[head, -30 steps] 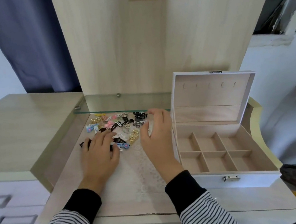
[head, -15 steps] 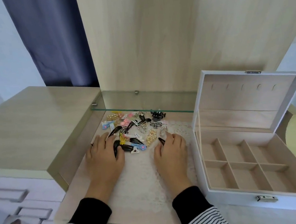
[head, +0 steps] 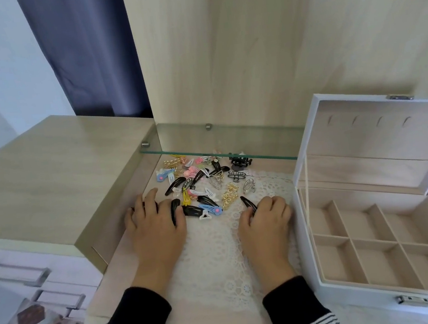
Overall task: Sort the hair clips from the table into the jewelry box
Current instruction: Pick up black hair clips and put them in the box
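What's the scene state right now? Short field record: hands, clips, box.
left hand: flat on the table, fingers touching the hair clips
right hand: fingers curled on a black snap clip
hair clips: piled left of the box, rear ones under the glass shelf
jewelry box: lid open, six compartments, all empty
progress: nothing sorted yet

Glass shelf (head: pixel 244 137) over far clips (head: pixel 199 187); box lid (head: pixel 378 128) up, R.
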Demonstrator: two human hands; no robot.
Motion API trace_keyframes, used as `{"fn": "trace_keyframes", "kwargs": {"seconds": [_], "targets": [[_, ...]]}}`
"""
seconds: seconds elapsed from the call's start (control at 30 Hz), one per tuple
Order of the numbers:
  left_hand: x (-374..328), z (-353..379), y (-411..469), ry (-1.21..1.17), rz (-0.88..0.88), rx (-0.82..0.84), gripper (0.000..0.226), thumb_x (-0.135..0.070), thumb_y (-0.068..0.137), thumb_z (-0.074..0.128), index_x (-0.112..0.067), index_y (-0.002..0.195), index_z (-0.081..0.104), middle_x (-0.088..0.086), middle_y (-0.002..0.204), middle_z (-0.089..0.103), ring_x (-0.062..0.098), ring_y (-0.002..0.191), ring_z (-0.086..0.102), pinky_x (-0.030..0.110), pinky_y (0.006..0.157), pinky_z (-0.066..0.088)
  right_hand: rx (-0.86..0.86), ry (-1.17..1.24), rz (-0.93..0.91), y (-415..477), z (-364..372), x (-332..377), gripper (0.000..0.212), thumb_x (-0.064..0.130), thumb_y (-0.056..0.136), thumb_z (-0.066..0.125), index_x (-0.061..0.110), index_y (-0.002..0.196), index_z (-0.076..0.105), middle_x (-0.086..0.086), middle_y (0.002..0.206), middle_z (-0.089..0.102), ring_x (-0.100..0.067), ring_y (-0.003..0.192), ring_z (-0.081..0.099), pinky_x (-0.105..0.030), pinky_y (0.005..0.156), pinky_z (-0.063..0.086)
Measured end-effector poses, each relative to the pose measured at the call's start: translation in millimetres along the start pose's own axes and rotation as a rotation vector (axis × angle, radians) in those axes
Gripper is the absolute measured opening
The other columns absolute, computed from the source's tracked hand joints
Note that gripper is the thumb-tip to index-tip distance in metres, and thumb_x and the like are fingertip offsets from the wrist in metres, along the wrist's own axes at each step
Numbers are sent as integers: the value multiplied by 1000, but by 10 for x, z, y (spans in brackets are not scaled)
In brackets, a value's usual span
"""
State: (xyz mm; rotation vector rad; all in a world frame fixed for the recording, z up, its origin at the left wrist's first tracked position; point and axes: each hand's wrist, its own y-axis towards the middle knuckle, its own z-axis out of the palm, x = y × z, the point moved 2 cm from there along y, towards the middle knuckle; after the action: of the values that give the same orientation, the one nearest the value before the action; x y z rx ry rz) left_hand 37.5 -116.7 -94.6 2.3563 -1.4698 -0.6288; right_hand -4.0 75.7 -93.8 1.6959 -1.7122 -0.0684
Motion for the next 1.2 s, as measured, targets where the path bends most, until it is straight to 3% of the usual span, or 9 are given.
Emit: {"fn": "trace_keyframes", "kwargs": {"seconds": [0.13, 0.33, 0.67, 1.0, 1.1, 1.2], "targets": [[6, -1, -4, 18, 6, -1, 43, -43, 85, 39, -19, 92, 74, 5, 131, 59, 33, 127, 47, 50, 101, 29, 6, -22, -30, 2, 7, -19, 13, 15, 80, 57, 4, 85, 53, -14, 90, 51, -26, 83, 39, -36, 75, 30], [8, -23, -16, -25, 4, -56, 32, -39, 84, 47, -22, 89, 74, 3, 128, 60, 33, 130, 43, 52, 104, 25, 72, 55, -3, -9, 7, -20, 14, 15, 80, 60, 5, 89, 53, -13, 97, 50, -23, 89, 37, -35, 77, 35], [53, -47, 16, -263, -154, 57, 13, -32, 83, 70, -30, 96, 72, -8, 140, 50, 23, 144, 24, 43, 114, 12, 103, 116, 1, -18, -10, -9, 13, 16, 79, 61, 6, 86, 58, -11, 98, 50, -24, 94, 37, -39, 81, 40], [12, -100, 11, -343, -144, 35, 2, -28, 86, 70, -26, 86, 71, -8, 137, 53, 24, 142, 29, 45, 111, 18, 116, 182, 16, -4, -45, 7, 11, 15, 81, 61, 7, 89, 62, -9, 98, 52, -23, 98, 36, -39, 81, 43], [-21, -173, 20, -418, -90, -63, 2, -26, 87, 68, -25, 88, 71, -10, 129, 57, 20, 134, 40, 41, 103, 27, 57, 210, -12, 4, -91, 45, 8, 12, 80, 62, 8, 87, 62, -8, 96, 53, -23, 96, 38, -39, 79, 45], [-63, -254, 33, -514, 68, -164, 11, -25, 89, 63, -18, 92, 71, -7, 112, 65, 15, 112, 54, 24, 92, 32, 15, 237, -64, 17, -170, 132, 9, 10, 81, 63, 7, 90, 62, -7, 96, 54, -19, 95, 38, -34, 76, 46]]}}
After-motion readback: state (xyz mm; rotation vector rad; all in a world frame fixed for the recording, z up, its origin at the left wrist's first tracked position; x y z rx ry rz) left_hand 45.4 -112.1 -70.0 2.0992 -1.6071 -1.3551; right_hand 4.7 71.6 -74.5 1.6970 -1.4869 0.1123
